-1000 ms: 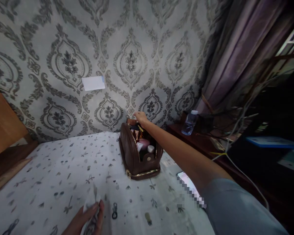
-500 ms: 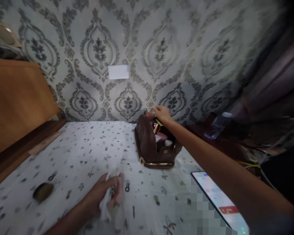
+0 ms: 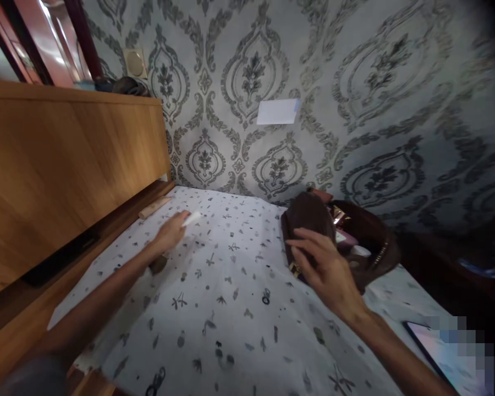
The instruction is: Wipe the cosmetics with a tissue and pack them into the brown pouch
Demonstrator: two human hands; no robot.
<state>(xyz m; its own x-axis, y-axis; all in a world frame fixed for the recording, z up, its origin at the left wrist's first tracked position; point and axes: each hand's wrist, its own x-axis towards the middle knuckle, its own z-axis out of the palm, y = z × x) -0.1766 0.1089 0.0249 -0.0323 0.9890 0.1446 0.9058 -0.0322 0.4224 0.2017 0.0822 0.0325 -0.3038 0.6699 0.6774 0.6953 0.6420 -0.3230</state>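
Over the far left of the patterned white cloth (image 3: 231,275), my left hand (image 3: 171,234) is closed round a small white object (image 3: 192,219) whose end sticks out past the fingers; its kind is unclear. A round dark item (image 3: 159,264) lies beneath that forearm, partly covered. My right hand (image 3: 328,272) holds nothing, its fingers apart, in front of a brown bag (image 3: 311,214). Whether those fingers touch the bag I cannot tell. The bag gapes at the top, showing a pink item (image 3: 346,238) and a white round cap (image 3: 360,251) inside.
A wooden cabinet (image 3: 74,165) borders the cloth on the left, with a flat wooden piece (image 3: 154,206) at its foot. Patterned wallpaper (image 3: 239,132) rises behind. A lit phone or tablet (image 3: 441,346) lies at the lower right, partly pixelated.
My left hand has moved forward toward the cabinet side. My right hand has come back from behind the bag to its front. The view has turned left.
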